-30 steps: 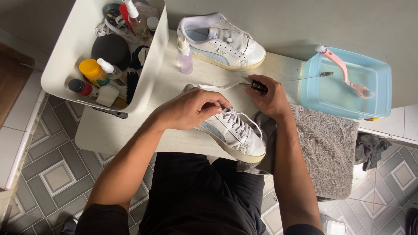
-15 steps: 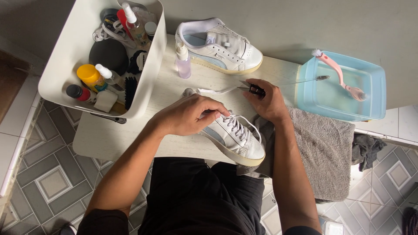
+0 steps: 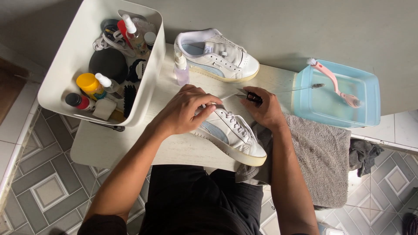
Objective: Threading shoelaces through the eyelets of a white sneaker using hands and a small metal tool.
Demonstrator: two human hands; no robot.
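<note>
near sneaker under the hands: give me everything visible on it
The near sneaker is a white low-top, leather by its look, with a pale blue side stripe, white laces and a cream sole. It lies on the light wooden table, toe pointing right and toward the person, the toe over a grey towel. The left hand covers its heel and collar; the right hand, holding a small dark-handled tool, rests beside its laces.
</note>
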